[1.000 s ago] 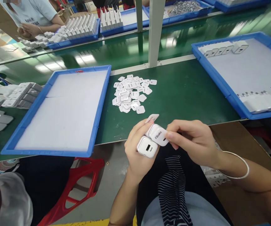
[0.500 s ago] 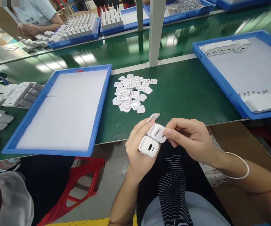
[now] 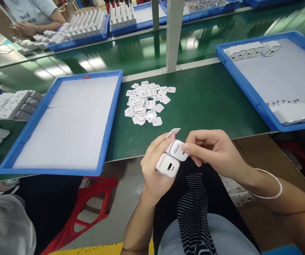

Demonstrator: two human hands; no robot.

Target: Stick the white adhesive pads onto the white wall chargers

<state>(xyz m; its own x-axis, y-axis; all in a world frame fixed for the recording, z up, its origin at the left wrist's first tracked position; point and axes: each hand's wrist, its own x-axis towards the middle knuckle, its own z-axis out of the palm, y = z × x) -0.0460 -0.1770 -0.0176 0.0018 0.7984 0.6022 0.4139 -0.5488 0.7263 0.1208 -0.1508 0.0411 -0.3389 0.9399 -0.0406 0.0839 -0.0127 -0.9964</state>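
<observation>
My left hand (image 3: 154,166) is wrapped round two white charger blocks side by side. The nearer charger block (image 3: 167,165) shows an end with port slots facing up. On the other one sits a white cover plate (image 3: 177,150) printed "Fibaks", with a small slot. Another white plate (image 3: 173,132) sticks out from between the fingers of this hand. My right hand (image 3: 208,147) has its thumb pressed on the printed plate's corner, its fingers curled behind. Beyond my hands, a heap of similar white plates (image 3: 144,102) lies on the green table (image 3: 195,102).
A blue tray (image 3: 103,141) with a white liner lies left. Another blue tray (image 3: 250,94) at right holds several white chargers. White blocks (image 3: 19,104) are stacked far left. A post (image 3: 173,39) rises behind the heap. Co-workers sit across and at left, near a red stool (image 3: 99,198).
The view has shifted slightly, and the trays and heap appear a little further left and up. Both hands keep nearly the same hold, the right thumb still on the printed plate.
</observation>
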